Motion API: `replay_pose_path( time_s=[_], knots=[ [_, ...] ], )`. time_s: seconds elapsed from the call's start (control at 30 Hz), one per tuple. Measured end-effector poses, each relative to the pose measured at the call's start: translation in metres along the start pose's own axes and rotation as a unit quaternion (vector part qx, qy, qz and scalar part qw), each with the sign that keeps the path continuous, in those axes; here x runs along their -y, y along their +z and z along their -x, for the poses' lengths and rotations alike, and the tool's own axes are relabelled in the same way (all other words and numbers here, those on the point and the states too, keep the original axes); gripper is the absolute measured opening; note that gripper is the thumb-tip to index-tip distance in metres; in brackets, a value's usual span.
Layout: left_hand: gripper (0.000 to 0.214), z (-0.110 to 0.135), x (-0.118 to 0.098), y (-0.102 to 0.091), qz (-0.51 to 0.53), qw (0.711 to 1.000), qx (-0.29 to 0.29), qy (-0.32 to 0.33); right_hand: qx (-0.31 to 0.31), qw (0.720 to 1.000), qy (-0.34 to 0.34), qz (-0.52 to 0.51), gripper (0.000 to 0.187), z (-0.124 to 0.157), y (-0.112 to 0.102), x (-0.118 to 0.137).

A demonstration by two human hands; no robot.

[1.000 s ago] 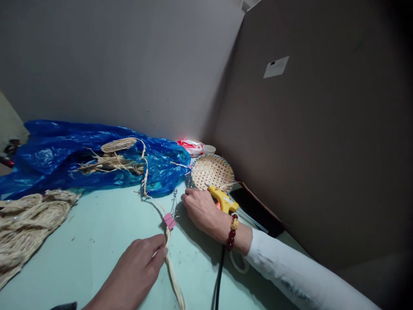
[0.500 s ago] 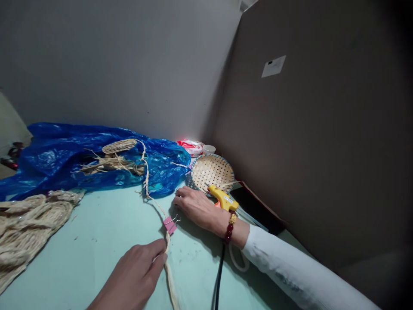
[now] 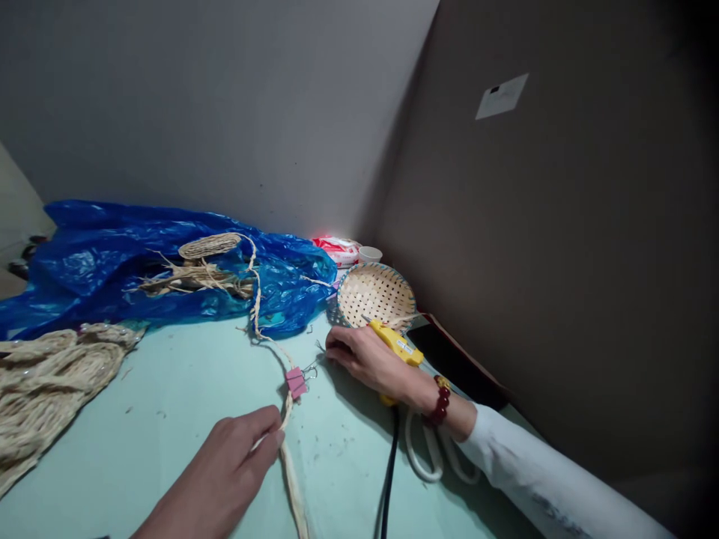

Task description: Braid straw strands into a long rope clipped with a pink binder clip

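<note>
My left hand (image 3: 230,460) pinches a pale braided straw cord (image 3: 292,486) just below a pink binder clip (image 3: 296,382). The clip grips the cord on the table, its wire handles pointing right. Closed fingers of my right hand (image 3: 365,359) are just right of the clip, with a thin piece of wire (image 3: 320,346) at the tips. Behind that hand lies a yellow glue gun (image 3: 398,344), partly hidden. Its nozzle points toward a woven bamboo basket (image 3: 376,292). Past the clip, the cord runs up to a flat straw coil (image 3: 210,245).
A crumpled blue plastic bag (image 3: 112,239) lies along the wall, with loose straw (image 3: 196,281) on it. Woven straw pieces (image 3: 61,397) are at left. Behind the basket are a red-white packet (image 3: 337,250) and small cup (image 3: 370,255). A black cable (image 3: 389,479) crosses the front.
My right hand has moved to the right and its fingers have drawn together, with a thin wire now showing at the tips. My left hand keeps its pinch on the cord. The view has shifted slightly.
</note>
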State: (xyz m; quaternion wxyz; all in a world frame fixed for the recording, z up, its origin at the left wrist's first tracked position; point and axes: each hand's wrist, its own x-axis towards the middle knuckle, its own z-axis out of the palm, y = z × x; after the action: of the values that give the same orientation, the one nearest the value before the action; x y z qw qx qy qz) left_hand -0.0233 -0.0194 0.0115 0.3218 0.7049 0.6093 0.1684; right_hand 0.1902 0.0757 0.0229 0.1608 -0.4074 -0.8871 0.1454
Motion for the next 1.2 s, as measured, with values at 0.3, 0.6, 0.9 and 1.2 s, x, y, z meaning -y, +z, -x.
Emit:
replay_pose_path(
  time_s=[0.3, 0.6, 0.9, 1.2],
  knots=[
    [0.032, -0.031, 0.009, -0.006, -0.013, 1.0, -0.003, 0.002, -0.027, 0.997, 0.07, -0.013, 0.019, -0.045, -0.012, -0.004],
    [0.03, -0.04, 0.003, -0.009, -0.079, 0.997, 0.019, 0.013, 0.072, 0.99, 0.097, 0.074, 0.015, -0.082, -0.026, 0.0],
    [0.027, -0.037, 0.0, -0.007, -0.115, 0.993, 0.031, 0.001, 0.08, 0.972, 0.067, 0.211, 0.027, -0.099, -0.008, 0.01],
    [0.027, -0.035, -0.001, -0.005, -0.15, 0.988, 0.025, 0.001, 0.095, 0.956, 0.029, 0.275, 0.022, -0.067, -0.004, 0.019]
  ],
)
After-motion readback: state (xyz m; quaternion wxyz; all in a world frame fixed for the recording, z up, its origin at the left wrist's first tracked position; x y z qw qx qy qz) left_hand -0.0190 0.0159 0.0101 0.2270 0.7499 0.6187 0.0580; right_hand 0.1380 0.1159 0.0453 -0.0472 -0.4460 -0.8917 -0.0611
